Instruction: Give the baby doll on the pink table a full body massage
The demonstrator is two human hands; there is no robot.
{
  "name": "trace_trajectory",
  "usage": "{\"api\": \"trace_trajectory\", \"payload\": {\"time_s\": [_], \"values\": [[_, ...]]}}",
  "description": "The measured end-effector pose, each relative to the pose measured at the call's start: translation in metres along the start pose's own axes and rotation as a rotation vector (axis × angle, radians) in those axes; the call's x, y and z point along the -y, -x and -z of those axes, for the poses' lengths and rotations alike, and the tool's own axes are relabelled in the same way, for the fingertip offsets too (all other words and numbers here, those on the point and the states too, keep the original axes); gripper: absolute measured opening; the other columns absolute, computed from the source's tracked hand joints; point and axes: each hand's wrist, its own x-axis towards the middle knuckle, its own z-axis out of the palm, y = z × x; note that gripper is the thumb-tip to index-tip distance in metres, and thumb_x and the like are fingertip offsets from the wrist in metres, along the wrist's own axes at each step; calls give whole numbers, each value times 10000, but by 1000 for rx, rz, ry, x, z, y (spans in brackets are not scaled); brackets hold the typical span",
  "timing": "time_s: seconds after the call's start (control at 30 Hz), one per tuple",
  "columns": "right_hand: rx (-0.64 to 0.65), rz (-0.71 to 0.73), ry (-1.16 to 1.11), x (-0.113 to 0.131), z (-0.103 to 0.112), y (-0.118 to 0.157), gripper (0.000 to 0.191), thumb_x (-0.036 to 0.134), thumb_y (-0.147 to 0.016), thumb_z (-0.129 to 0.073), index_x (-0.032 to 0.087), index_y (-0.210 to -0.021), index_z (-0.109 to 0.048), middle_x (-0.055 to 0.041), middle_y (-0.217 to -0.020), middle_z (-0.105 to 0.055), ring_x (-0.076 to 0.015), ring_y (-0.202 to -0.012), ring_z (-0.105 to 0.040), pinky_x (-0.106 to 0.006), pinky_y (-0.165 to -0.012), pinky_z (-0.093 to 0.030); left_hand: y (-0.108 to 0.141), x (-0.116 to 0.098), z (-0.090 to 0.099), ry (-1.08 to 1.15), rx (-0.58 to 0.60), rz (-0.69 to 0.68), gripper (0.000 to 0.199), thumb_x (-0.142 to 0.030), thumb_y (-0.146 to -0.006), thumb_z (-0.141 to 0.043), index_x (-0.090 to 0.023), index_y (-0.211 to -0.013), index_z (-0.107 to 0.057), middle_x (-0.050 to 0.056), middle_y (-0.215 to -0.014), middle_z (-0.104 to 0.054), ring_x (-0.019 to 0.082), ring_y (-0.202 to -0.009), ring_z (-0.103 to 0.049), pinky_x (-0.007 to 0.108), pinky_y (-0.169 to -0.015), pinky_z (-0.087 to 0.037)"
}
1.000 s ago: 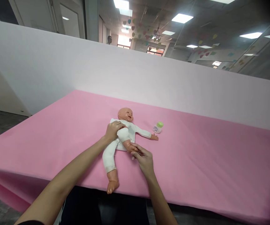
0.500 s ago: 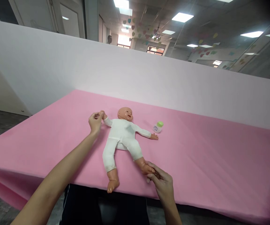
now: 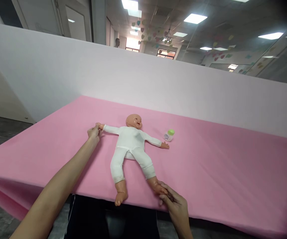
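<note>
White-clad doll: L hand pinching its hand, R hand apparently gripping its foot.

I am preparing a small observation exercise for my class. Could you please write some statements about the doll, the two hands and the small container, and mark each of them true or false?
1. The left hand holds one hand of the doll. True.
2. The right hand rests on the doll's head. False: the right hand holds one foot of the doll.
3. The small container has a green lid. True.
4. The doll lies face down. False: it lies on its back.
5. The doll lies on a pink cloth. True.
</note>
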Motion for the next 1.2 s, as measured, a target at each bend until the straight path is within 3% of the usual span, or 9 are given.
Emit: {"api": "trace_trajectory", "payload": {"time_s": [0.1,0.27,0.4,0.57,0.67,0.77,0.9,1.03,1.2], "values": [[-6,24,23,24,-6,-15,325,302,-708,-823,245,-1026,-860,-42,-882,-815,-157,-515,-643,-302,-602,-636,24,-3,-13,-137,109,-338,211,-365,-914,-726,-168,-851,-687,72,-923,-739,190,-831,-720,316,-739,-598],[-7,89,29,58,-34,-44,336,296,-702,-810,221,-1025,-855,-45,-887,-807,-157,-549,-634,-323,-620,-640,74,9,-33,-524,409,-881,207,-417,-886,-738,-214,-929,-739,38,-950,-773,200,-891,-709,301,-810,-521],[64,132,-21,70,-61,-60,354,299,-742,-787,205,-1079,-841,-30,-806,-775,-137,-541,-600,-305,-607,-609,93,30,-39,-873,571,-1142,215,-431,-947,-691,-226,-948,-758,57,-957,-765,215,-897,-682,311,-724,-436],[117,116,-58,69,-92,-72,352,289,-765,-768,198,-1098,-835,-11,-749,-737,-120,-537,-556,-294,-630,-579,95,44,-38,-1036,719,-1289,146,-243,-971,-640,-239,-1039,-768,69,-980,-756,229,-923,-654,340,-660,-371],[123,113,-64,69,-103,-76,366,299,-762,-763,192,-1105,-832,-2,-695,-718,-124,-522,-547,-301,-623,-576,95,41,-36,-1049,755,-1310,168,-220,-950,-660,-252,-1074,-768,68,-1011,-756,233,-956,-652,338,-664,-371],[101,136,-76,72,-99,-72,372,305,-763,-767,188,-1110,-830,-27,-767,-761,-125,-529,-563,-299,-613,-585,93,32,-35,-1014,694,-1252,154,-314,-978,-644,-231,-1029,-764,82,-1006,-756,237,-963,-659,325,-673,-382],[48,157,-6,75,-67,-55,366,320,-756,-780,205,-1099,-838,-54,-896,-806,-154,-577,-636,-318,-631,-626,80,13,-31,-748,485,-1060,215,-423,-958,-671,-222,-971,-745,62,-986,-767,221,-910,-688,310,-746,-442],[-1,142,89,62,-33,-29,328,302,-712,-804,234,-1029,-859,-71,-1025,-819,-243,-787,-759,-342,-718,-668,48,-4,-21,-472,288,-832,226,-422,-915,-699,-207,-975,-738,59,-977,-767,214,-873,-706,303,-786,-504],[-73,100,84,30,-16,-2,345,374,-726,-841,244,-1045,-857,-93,-1098,-808,-309,-1032,-767,-421,-956,-636,4,-9,-1,-441,151,-621,237,-371,-891,-686,-177,-1014,-744,90,-949,-757,219,-833,-706,326,-816,-535]]}}
